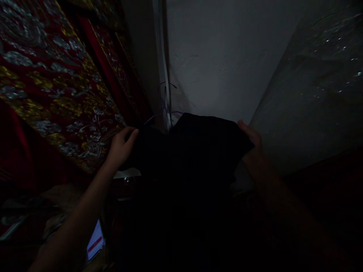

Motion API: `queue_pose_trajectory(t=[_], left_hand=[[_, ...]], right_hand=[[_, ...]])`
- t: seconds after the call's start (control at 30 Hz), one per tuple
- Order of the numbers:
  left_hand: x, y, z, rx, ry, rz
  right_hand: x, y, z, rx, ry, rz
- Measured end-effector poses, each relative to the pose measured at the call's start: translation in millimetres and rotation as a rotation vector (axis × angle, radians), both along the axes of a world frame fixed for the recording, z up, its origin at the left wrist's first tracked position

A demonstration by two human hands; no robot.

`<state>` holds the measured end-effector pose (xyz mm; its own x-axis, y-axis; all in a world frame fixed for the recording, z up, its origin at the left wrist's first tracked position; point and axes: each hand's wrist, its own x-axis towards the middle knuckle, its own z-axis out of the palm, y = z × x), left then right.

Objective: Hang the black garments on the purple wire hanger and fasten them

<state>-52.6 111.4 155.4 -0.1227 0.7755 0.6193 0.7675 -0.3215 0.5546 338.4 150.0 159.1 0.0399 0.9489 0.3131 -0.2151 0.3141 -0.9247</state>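
Observation:
A black short-sleeved garment, which looks like a shirt [187, 162], hangs spread out in front of me. My left hand [121, 145] pinches its left shoulder or sleeve between thumb and fingers. On the other side, my right hand [252, 141] grips the right sleeve edge. A thin purple wire hanger [153, 118] shows at the neck, its left arm lying bare in view and its right arm running to the collar. The hook rises near a pale vertical strip [166, 75]. Deep shadow hides the garment's lower part.
Red fabric with gold and silver embroidery [56, 83] hangs at the left. A grey wall [221, 56] stands behind, with shiny translucent sheeting [317, 87] at the right. A lit phone [95, 240] lies low on the left among dim clutter.

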Motion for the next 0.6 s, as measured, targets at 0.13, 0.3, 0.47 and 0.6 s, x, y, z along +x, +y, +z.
queue_pose_trajectory(t=[0.13, 0.3, 0.47, 0.6], left_hand=[[16, 13, 14.3, -0.1, 0.025, 0.037], [18, 25, 19.1, -0.131, 0.0, -0.063], [30, 6, 10.3, -0.199, -0.06, -0.385], [68, -20, 13.2, -0.247, -0.11, -0.62]], right_hand=[[-16, -10, 27.1, -0.119, 0.128, 0.185], [-41, -30, 34.7, -0.005, -0.151, 0.662], [-63, -28, -24.8, 0.262, -0.676, 0.651], [-89, -17, -90.4, 0.535, -0.973, 0.166]])
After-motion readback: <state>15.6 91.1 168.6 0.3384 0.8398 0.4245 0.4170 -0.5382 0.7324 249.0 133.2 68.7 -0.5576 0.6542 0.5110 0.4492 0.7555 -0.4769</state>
